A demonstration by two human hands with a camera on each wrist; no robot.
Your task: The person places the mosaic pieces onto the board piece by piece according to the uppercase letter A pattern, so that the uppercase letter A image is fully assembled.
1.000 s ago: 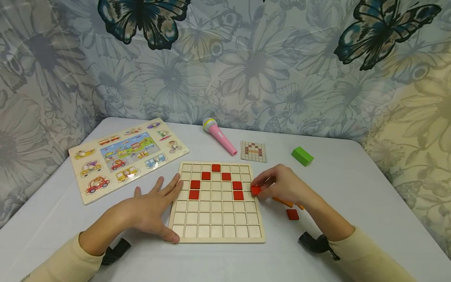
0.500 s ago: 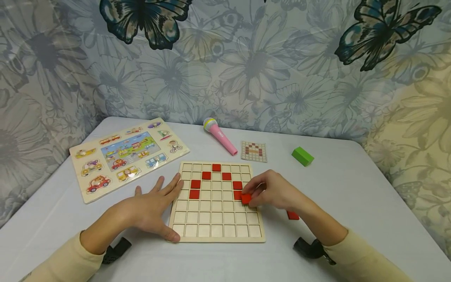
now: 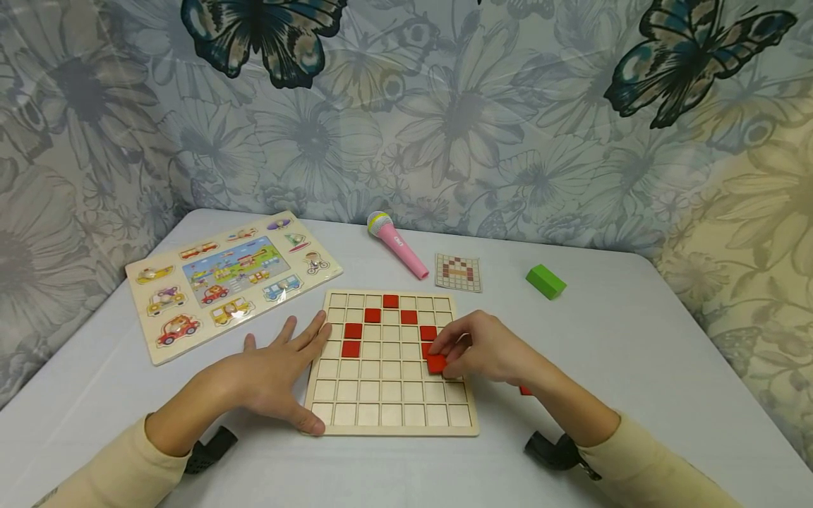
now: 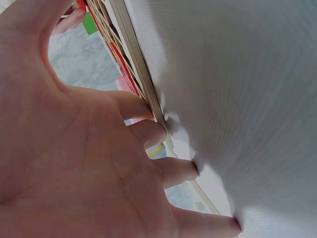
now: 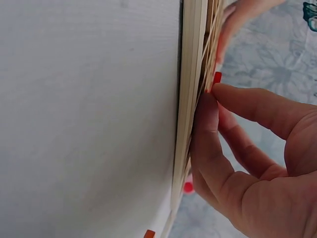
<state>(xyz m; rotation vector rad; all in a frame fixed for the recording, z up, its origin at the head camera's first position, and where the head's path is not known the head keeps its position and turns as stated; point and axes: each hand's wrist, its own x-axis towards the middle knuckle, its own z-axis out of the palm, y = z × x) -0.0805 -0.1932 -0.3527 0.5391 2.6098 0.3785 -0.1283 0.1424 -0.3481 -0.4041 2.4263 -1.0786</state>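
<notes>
A wooden grid board (image 3: 390,412) lies flat with several red squares in its upper cells, such as the top one (image 3: 390,301). Spread fingers of the left hand (image 3: 269,377) rest along the board's left edge, the thumb at its lower left corner. Over the board's right part, the right hand (image 3: 492,349) pinches a red square (image 3: 436,363) between thumb and fingers, just below the right column of red squares. In the right wrist view the right hand (image 5: 257,153) holds the square (image 5: 217,77) close to the board's surface. The left wrist view shows the left palm (image 4: 94,158).
A vehicle picture puzzle (image 3: 235,289) lies at the back left. Behind the board are a pink microphone (image 3: 398,245) and a small pattern card (image 3: 458,273). A green block (image 3: 545,281) stands back right; one red piece (image 3: 526,390) shows partly beneath the right forearm.
The right hand has moved left with the red square, from beyond the board's right edge to over its cells. The left hand has stayed in place.
</notes>
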